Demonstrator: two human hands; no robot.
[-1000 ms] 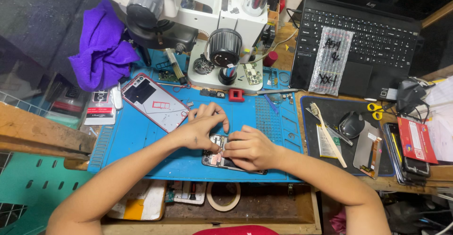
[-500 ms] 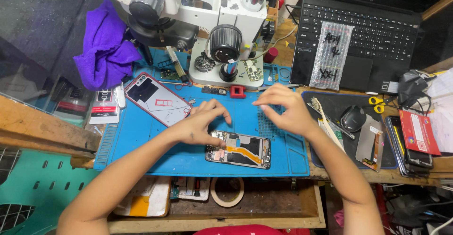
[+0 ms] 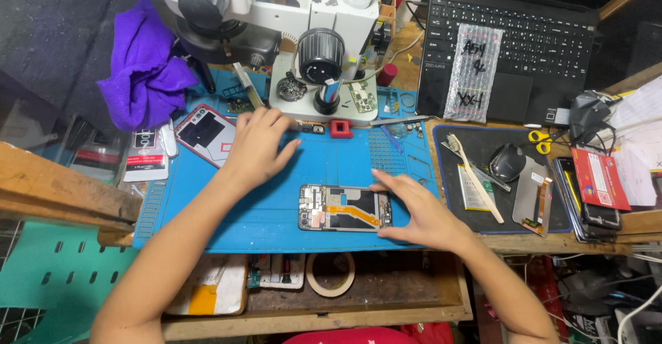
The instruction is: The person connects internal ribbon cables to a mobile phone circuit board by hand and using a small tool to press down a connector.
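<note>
- The opened phone [image 3: 345,208] lies flat on the blue mat [image 3: 276,178], near the mat's front edge, circuit side up.
- Right hand [image 3: 414,209] sits at the phone's right end, fingers spread, grip apart, fingertips touching its edge.
- Left hand [image 3: 258,144] rests flat on the mat behind the phone, well apart from it, grip apart, holding nothing, beside the red-rimmed back cover [image 3: 203,133].
- The microscope base [image 3: 324,95] stands behind the phone.

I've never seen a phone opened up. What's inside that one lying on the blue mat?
Inside the opened phone show a dark panel, an orange ribbon strip and small boards at its left end. The right hand covers its right end, on the blue mat.
</note>
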